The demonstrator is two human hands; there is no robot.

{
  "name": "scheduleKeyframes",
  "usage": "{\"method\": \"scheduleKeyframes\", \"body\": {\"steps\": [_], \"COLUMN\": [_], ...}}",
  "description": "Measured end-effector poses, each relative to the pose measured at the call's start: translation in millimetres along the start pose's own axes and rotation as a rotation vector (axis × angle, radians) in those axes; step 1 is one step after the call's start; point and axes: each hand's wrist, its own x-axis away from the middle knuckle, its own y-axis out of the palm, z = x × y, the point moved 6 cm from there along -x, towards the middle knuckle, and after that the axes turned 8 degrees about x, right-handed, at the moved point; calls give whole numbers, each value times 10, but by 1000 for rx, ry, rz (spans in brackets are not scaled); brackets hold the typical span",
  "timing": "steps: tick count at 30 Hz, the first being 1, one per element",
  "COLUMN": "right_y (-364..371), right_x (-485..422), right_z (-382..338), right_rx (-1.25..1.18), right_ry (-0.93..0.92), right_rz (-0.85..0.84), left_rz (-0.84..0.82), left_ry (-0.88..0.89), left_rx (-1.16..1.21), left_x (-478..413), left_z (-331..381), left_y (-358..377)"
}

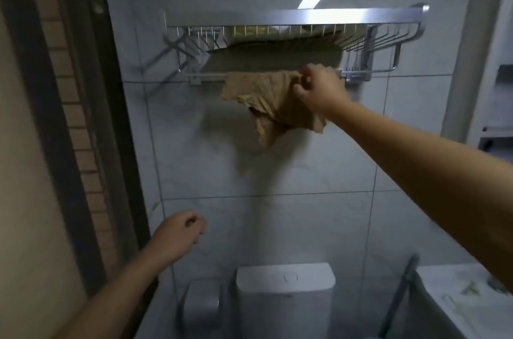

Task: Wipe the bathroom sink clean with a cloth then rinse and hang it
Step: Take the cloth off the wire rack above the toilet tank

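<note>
Head view: right hand (pixel 319 89) pinches the tan cloth (pixel 266 100) draped over the rack's rail (pixel 206 76) (crumpled, hanging unevenly); left hand (pixel 177 236) hangs loosely curled, holding nothing.

You face a grey tiled wall (pixel 277 166). Metal wire rack (pixel 291 30) at 12 o'clock reflects a ceiling light. White toilet cistern (pixel 286 291) at 6 o'clock. Dark door frame (pixel 69 116) at 9 o'clock.

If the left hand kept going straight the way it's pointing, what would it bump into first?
Probably the grey tiled wall. The left hand is loosely curled, holds nothing and points forward and up, with nothing visible between. Depth is hard to judge here.
</note>
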Motion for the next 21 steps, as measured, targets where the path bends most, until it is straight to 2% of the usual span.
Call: {"method": "scheduleKeyframes", "body": {"steps": [3,8,17,21], "right_y": [82,197,28,-23], "right_x": [-177,-288,-356,-224], "right_z": [-79,-63,-125,-256], "right_rx": [198,284,197,135], "right_ry": [-65,-99,-196,-244], "right_rz": [45,100,243,196], "left_rz": [28,17,12,22], "left_ry": [-20,-52,-70,-95], "left_rx": [58,58,-33,-53], "left_x": [-121,-159,-84,-18], "left_z": [-91,-247,-517,-509], "left_y": [-62,-34,46,32]}}
